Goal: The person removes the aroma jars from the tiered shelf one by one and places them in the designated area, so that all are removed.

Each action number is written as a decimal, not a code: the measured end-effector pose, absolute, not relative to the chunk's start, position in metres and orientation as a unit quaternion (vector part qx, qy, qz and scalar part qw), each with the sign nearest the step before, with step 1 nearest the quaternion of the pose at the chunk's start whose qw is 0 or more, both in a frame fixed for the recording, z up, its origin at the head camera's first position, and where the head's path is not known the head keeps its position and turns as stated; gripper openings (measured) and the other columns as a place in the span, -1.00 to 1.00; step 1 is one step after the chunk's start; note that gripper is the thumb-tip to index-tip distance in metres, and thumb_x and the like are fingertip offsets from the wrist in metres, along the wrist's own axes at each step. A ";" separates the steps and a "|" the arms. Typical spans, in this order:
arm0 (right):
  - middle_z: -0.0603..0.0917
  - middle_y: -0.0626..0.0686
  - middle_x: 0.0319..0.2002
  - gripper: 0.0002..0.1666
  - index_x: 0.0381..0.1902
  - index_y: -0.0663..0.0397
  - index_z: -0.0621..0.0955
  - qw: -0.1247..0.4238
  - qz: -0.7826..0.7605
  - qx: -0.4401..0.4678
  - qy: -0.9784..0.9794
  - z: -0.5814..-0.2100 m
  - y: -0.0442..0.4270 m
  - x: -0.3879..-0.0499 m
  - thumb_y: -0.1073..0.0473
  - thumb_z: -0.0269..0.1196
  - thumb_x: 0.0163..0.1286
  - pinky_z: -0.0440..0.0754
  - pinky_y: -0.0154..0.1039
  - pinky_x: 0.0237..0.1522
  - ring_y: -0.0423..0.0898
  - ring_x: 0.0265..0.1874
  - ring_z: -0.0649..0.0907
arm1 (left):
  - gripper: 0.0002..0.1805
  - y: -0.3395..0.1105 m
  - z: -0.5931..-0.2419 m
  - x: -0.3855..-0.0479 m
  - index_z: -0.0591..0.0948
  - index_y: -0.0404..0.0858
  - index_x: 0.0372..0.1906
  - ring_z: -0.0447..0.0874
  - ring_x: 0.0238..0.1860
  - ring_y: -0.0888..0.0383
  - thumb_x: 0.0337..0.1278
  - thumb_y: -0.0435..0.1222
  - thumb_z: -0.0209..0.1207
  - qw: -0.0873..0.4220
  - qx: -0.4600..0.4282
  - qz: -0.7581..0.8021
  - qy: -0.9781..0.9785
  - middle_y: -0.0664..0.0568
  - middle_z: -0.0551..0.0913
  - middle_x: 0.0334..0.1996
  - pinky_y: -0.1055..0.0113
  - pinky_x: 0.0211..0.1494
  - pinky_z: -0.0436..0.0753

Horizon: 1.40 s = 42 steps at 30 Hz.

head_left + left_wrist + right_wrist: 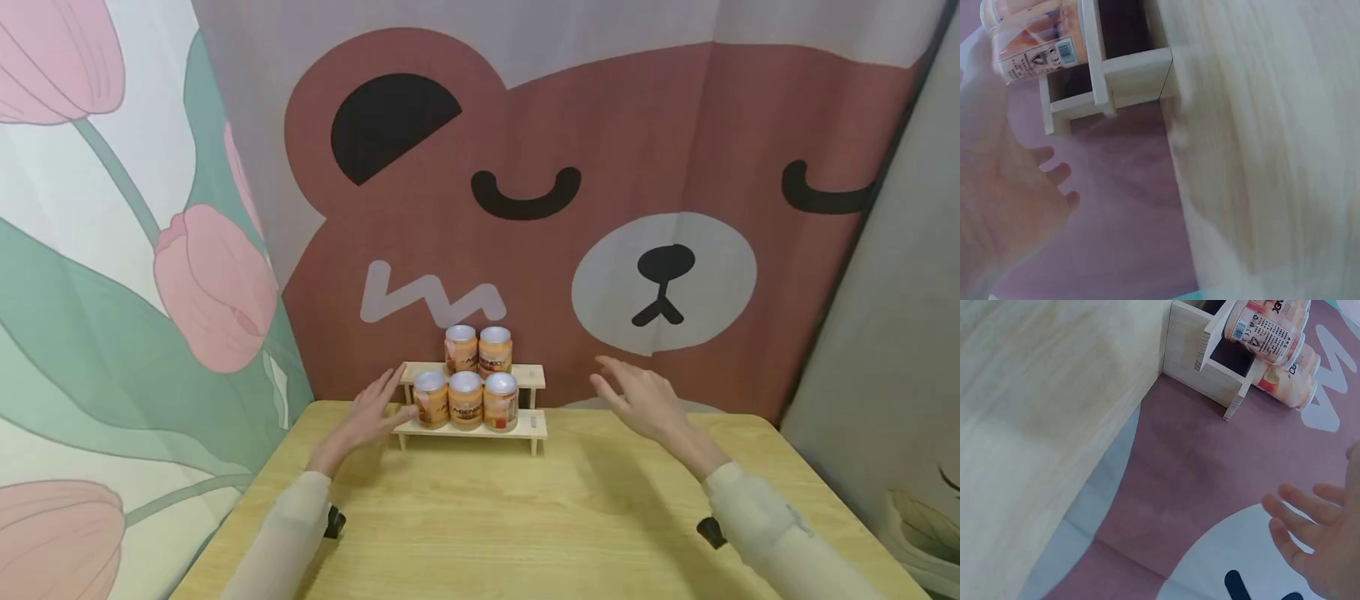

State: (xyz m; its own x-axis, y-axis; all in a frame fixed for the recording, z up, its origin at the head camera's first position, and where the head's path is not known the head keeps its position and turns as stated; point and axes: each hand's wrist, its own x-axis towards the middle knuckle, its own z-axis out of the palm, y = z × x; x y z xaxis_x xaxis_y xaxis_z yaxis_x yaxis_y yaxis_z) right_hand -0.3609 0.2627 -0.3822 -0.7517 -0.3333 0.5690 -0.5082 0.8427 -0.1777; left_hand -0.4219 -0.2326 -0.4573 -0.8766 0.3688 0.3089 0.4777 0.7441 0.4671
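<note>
A two-tier wooden rack stands near the table's back edge with several orange cans on it: two on the upper tier, one of them at right, and three in front, the middle one. My left hand is at the rack's left end, fingers spread, thumb near the left front can; whether it touches is unclear. In the left wrist view the left hand is beside a can. My right hand, fingers extended and holding nothing, hovers right of the rack; the right wrist view shows it apart from the cans.
The light wooden table extends in front of the rack. Behind it hangs a curtain with a brown bear print, and at the left a curtain with pink tulips. Dark pieces show at both wrists.
</note>
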 end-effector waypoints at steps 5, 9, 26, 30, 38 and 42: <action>0.73 0.10 0.02 -0.49 0.25 0.10 0.61 0.285 0.150 0.258 -0.911 -0.367 0.254 -0.373 -0.11 0.05 0.63 0.65 0.00 -0.41 -0.05 -0.39 0.71 | -0.24 -0.223 -0.461 -0.432 -0.18 -0.05 0.68 -0.30 0.53 -0.42 0.64 0.12 -0.27 0.084 -0.223 -0.394 -0.888 -0.33 -0.21 0.59 -0.54 0.32 -0.20; 0.73 0.13 0.02 -0.54 0.18 0.15 0.64 0.276 0.138 0.283 -0.908 -0.357 0.241 -0.385 -0.06 0.08 0.63 0.69 0.02 -0.33 0.02 -0.27 0.75 | -0.26 -0.212 -0.461 -0.442 -0.18 -0.20 0.67 -0.22 0.54 -0.37 0.67 0.04 -0.28 0.080 -0.170 -0.490 -0.851 -0.37 -0.15 0.57 -0.42 0.41 -0.09; 0.75 0.13 -0.11 -0.57 0.14 0.15 0.63 0.142 0.368 0.246 -0.885 -0.354 0.174 -0.440 -0.06 0.17 0.59 0.70 -0.01 -0.21 0.02 -0.25 0.76 | -0.45 -0.195 -0.489 -0.475 0.21 0.35 0.58 0.07 -0.78 0.31 0.61 0.07 -0.09 0.064 -0.009 -0.678 -0.732 -0.13 0.62 -0.13 0.41 -0.74 0.18; 0.71 0.18 0.01 -0.34 0.30 0.16 0.54 0.096 0.385 0.199 -0.896 -0.353 0.155 -0.449 -0.23 0.17 0.54 0.68 0.03 -0.11 0.04 -0.15 0.74 | -0.45 -0.196 -0.487 -0.473 0.24 0.30 0.57 0.25 -0.64 0.24 0.61 0.06 -0.07 0.065 -0.011 -0.691 -0.720 -0.06 0.54 0.23 0.39 -0.58 0.34; 0.57 0.24 0.21 -0.03 0.45 0.15 0.37 0.027 0.407 0.130 -0.904 -0.367 0.131 -0.462 -0.41 0.24 0.36 0.57 0.11 0.09 0.16 0.10 0.61 | -0.44 -0.193 -0.486 -0.472 0.22 0.20 0.60 -0.12 0.58 -0.08 0.64 0.02 -0.11 0.053 -0.031 -0.711 -0.701 0.02 0.07 0.60 -0.20 0.49 0.03; 0.59 0.22 0.21 0.01 0.46 0.15 0.37 0.038 0.430 0.138 -0.892 -0.374 0.121 -0.469 -0.38 0.34 0.30 0.55 0.10 0.13 0.15 0.15 0.59 | -0.43 -0.192 -0.485 -0.472 0.20 0.18 0.61 -0.13 0.58 -0.11 0.64 0.03 -0.12 0.052 -0.030 -0.712 -0.700 -0.02 0.05 0.60 -0.19 0.50 0.01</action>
State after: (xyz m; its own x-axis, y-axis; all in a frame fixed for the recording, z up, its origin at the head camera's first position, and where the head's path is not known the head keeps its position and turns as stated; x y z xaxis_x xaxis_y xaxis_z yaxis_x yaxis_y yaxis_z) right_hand -0.4685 0.1212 -0.3738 -0.9592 -0.2130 0.1858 -0.2780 0.5931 -0.7556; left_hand -0.4723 -0.1921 -0.4855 -0.9928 -0.0307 0.1155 0.1160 -0.0154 0.9931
